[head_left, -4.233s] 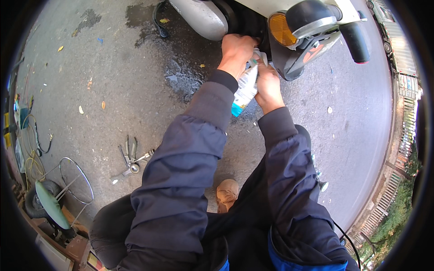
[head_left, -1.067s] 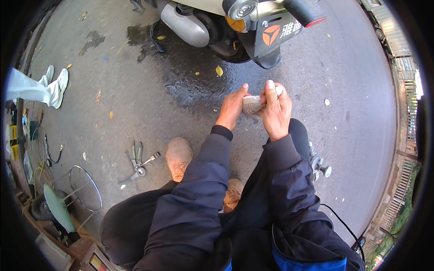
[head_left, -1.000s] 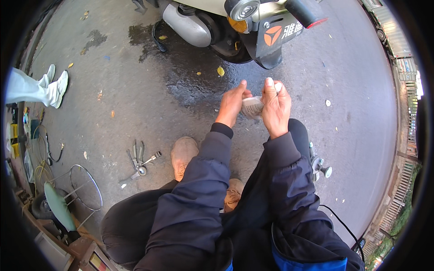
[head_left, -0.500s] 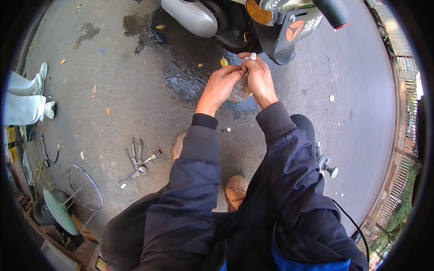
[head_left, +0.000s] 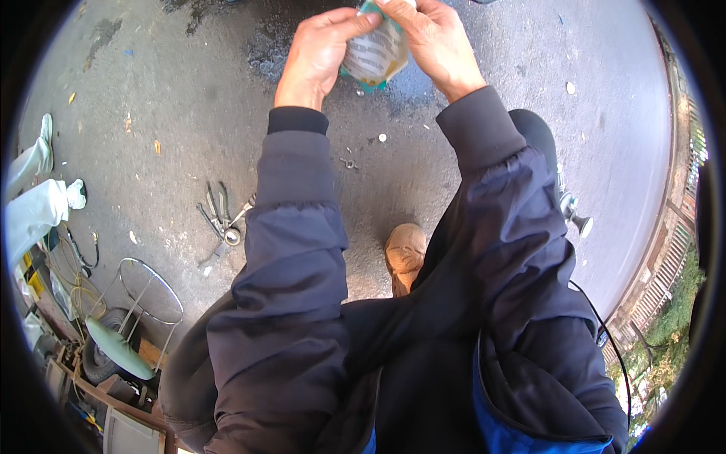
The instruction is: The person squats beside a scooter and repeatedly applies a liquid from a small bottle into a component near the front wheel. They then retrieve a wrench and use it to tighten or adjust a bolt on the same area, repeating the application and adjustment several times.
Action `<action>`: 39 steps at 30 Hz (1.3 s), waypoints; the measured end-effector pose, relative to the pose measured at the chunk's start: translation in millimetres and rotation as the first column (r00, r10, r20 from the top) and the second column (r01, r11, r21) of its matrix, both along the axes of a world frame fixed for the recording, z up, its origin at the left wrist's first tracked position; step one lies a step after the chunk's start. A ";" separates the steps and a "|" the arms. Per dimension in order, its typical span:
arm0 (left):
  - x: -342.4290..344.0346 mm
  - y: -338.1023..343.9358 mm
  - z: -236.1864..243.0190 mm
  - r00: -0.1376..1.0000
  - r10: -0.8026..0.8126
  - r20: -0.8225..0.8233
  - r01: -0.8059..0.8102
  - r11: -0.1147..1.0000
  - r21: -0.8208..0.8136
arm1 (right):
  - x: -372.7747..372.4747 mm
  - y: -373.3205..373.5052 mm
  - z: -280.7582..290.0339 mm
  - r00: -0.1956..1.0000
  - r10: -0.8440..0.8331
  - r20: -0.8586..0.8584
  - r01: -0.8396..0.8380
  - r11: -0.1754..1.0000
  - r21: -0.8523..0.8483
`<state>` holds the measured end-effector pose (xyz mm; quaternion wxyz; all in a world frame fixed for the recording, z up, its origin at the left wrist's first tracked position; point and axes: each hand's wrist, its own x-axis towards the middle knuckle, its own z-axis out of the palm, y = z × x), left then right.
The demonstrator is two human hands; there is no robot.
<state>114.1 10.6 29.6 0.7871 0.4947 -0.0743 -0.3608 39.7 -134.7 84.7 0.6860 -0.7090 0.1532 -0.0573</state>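
Observation:
A soft clear pouch with green edges and rows of print (head_left: 376, 54) hangs between my hands at the top of the view. Some yellowish contents show near its bottom. My left hand (head_left: 316, 53) pinches its upper left side between thumb and fingers. On the other side, my right hand (head_left: 440, 47) is closed round the upper right part, thumb at the top edge. The frame's upper edge cuts off the very top of the pouch. Below it on the ground lies a small white disc-like piece (head_left: 383, 138), with a small metal piece (head_left: 349, 163) nearby.
Pliers and other hand tools (head_left: 221, 219) lie on the asphalt left of my left forearm. A metal fitting (head_left: 578, 218) sits beyond my right knee. Far left are another person's pale trouser legs (head_left: 38, 208) and a tipped stool with a green seat (head_left: 117, 348). Wet patches (head_left: 265, 49) darken the ground.
The view has shifted, so the vehicle at the top is almost wholly out of it. My hands appear higher in the picture, and more of the pouch shows between them.

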 end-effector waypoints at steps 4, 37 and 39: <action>-0.4 -3.0 0.4 0.997 0.067 -0.042 -0.069 0.996 -0.051 | -1.6 11.4 1.5 0.985 -0.135 0.106 0.155 0.965 -0.210; 75.0 -92.3 42.0 0.974 0.196 -0.114 -0.184 0.977 0.105 | 35.6 -15.4 -16.7 0.915 -0.400 -0.041 0.294 0.734 -0.613; 74.4 -92.4 42.7 0.972 0.204 -0.120 -0.193 0.976 0.096 | 36.5 -15.6 -15.9 0.909 -0.412 -0.065 0.300 0.755 -0.583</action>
